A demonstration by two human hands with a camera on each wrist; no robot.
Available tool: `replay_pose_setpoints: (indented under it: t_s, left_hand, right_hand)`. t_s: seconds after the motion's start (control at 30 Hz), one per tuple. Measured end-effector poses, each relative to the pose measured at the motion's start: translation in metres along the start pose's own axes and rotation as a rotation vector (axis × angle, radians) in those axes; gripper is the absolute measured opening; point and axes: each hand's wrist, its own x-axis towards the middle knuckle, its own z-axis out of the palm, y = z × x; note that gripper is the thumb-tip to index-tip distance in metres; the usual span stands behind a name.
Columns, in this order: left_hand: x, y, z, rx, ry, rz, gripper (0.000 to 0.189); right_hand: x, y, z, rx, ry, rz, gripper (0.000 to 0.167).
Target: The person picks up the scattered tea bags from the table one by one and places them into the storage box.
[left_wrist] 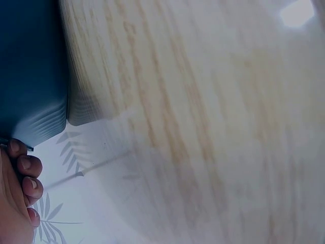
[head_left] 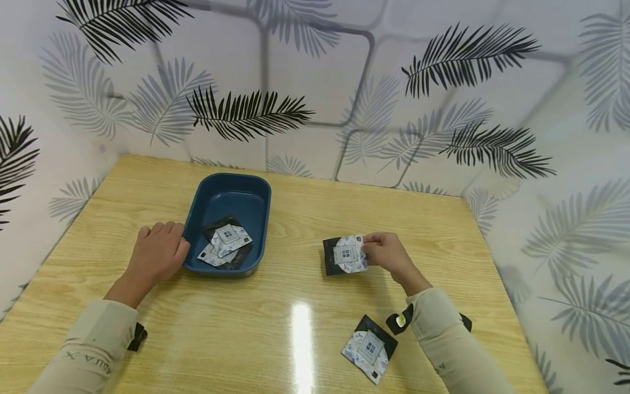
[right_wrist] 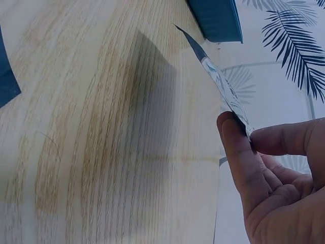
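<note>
My right hand (head_left: 391,256) pinches the edge of a flat black-and-white sachet (head_left: 346,255) with a pale label, held above the table. The right wrist view has this sachet (right_wrist: 223,84) nearly edge-on between thumb and fingertips, over its shadow. On the left, my left hand (head_left: 159,249) grips the near-left rim of a dark blue plastic bin (head_left: 261,219); curled fingers (left_wrist: 30,166) show at that rim in the left wrist view. Overlapping sachets (head_left: 228,236) of the same kind lie in the bin's near part. Another sachet (head_left: 370,350) lies flat near the table's front.
The wooden table (head_left: 295,219) ends at a wall covering (head_left: 315,82) printed with leaves. Black straps (head_left: 400,320) show at both wrists. A bright light reflection (head_left: 302,345) falls on the tabletop near the front middle.
</note>
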Motion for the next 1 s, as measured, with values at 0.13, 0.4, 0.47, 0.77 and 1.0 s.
replay_pose_setpoints:
  t_s: [0.13,0.4,0.47,0.77,1.0]
  left_hand:
    - [0.000,0.000,-0.001,-0.004,-0.010,0.000,0.021]
    - [-0.001,-0.002,0.000,-0.004,0.007,0.002,0.020]
    - [-0.001,-0.001,0.000,-0.006,0.010,0.001,0.020]
    - [0.000,-0.002,0.000,-0.013,0.014,0.000,0.021]
    - [0.001,-0.001,-0.001,-0.013,-0.016,0.000,0.021]
  right_hand:
    - [0.001,-0.001,0.000,-0.002,-0.001,-0.014,0.035]
    - [0.004,-0.007,0.001,0.007,-0.015,-0.029,0.036]
    - [0.005,-0.008,0.001,0.005,-0.015,-0.032,0.036]
    - [0.009,-0.022,0.001,0.001,-0.015,-0.071,0.037]
    - [0.012,-0.032,0.003,-0.009,-0.015,-0.080,0.036]
